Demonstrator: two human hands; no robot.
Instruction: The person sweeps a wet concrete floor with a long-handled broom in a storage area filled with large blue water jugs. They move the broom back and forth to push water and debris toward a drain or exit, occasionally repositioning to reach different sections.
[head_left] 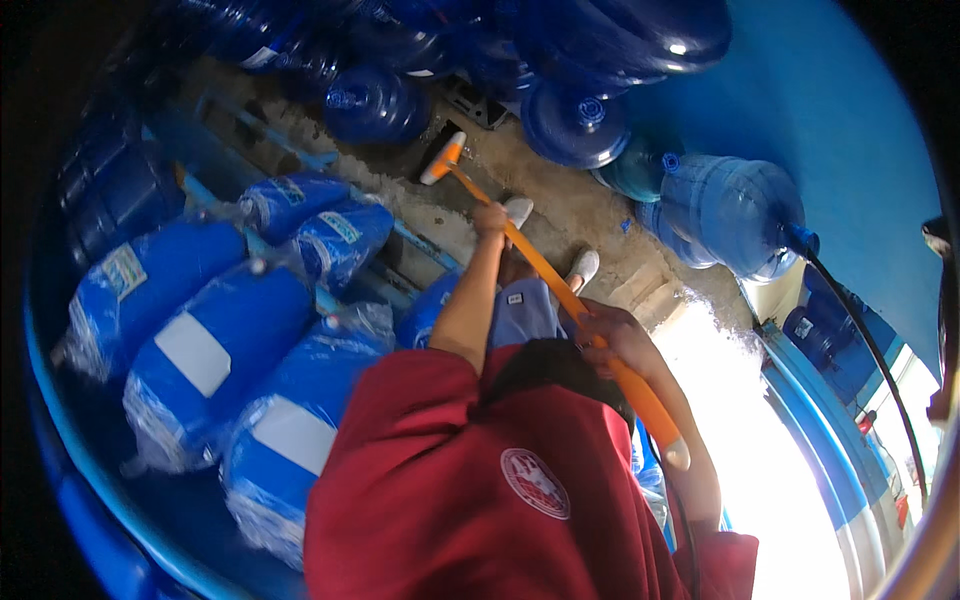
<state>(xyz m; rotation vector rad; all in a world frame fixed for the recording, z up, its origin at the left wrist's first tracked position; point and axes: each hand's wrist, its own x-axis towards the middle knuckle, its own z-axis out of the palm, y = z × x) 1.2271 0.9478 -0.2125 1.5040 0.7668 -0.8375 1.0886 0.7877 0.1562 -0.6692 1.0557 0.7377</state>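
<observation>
A long orange broom (545, 267) slants across in front of me, its rounded end close to my right forearm. My left hand (490, 222) is wrapped round the lower part of the handle, near the head. Higher up, my right hand (612, 335) grips the same handle with bent fingers. The orange and white broom head (445, 158) is down at the wet concrete floor (480, 165), with a dark underside that I cannot make out well. My shoes (583, 268) stand on the floor beside the handle.
Plastic-wrapped blue water jugs (220, 350) lie on a blue metal rack (420, 245) to my left. Several large empty-looking jugs (375, 105) crowd the far side. More clear blue jugs (725, 205) lie along the blue wall (850, 120) at right. A black hose (865, 330) hangs there, near a bright doorway.
</observation>
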